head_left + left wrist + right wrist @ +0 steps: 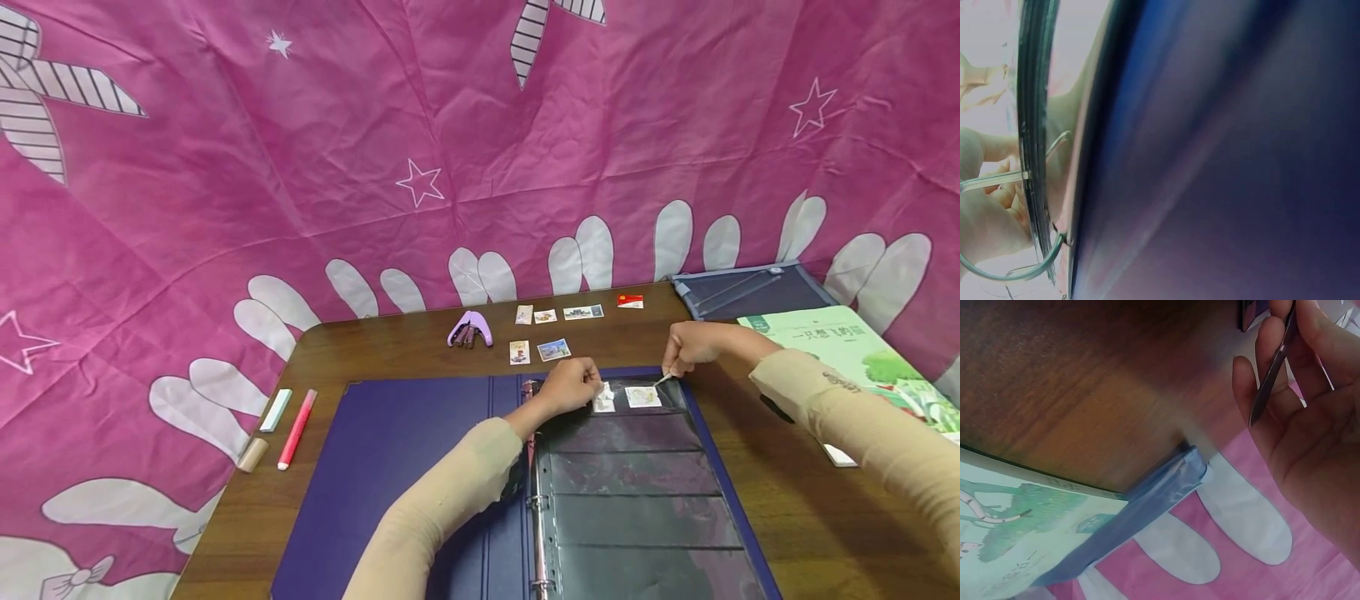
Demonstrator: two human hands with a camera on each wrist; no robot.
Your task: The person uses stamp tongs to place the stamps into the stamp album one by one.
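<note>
A stamp album [420,450] with dark blue covers lies spread on the wooden table, a black pocket page [630,475] on its right side. Two stamps show at the page's top row: a white-edged stamp [643,397] and, left of it, a partly covered stamp [603,403]. My left hand [572,385] has bent fingers right at the covered stamp; I cannot tell whether they pinch anything. With my right hand [688,348] I hold slim metal tweezers [1269,387], their tip at the right stamp's upper right corner. Binder rings [1047,259] partly block the left wrist view.
Beyond the album lie several loose stamps [553,349] and a purple clip-like object [470,328]. To the right are a green book [847,333] and a grey zip pouch [750,287]. A red marker [297,429] lies left of the album. A pink cloth [480,167] hangs behind.
</note>
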